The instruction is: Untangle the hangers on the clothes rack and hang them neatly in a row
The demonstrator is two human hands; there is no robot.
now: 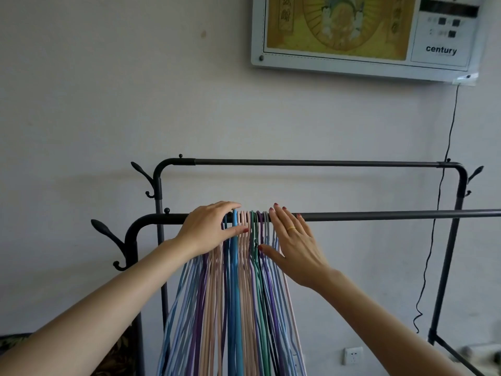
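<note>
Your left hand (208,230) is curling over the near rail (379,215), thumb and fingers pinching the blue hanger (235,256) at its hook, while your right hand (294,244) is lying flat, fingers straight, against the bunch of hangers (257,280) packed tight on that rail. Behind, the rack's far rail (311,162) is running along the wall (108,104), under a framed panel (363,36).

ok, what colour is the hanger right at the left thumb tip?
Bright blue hanger, clearest in the head view, among pink, purple and green ones.
</note>
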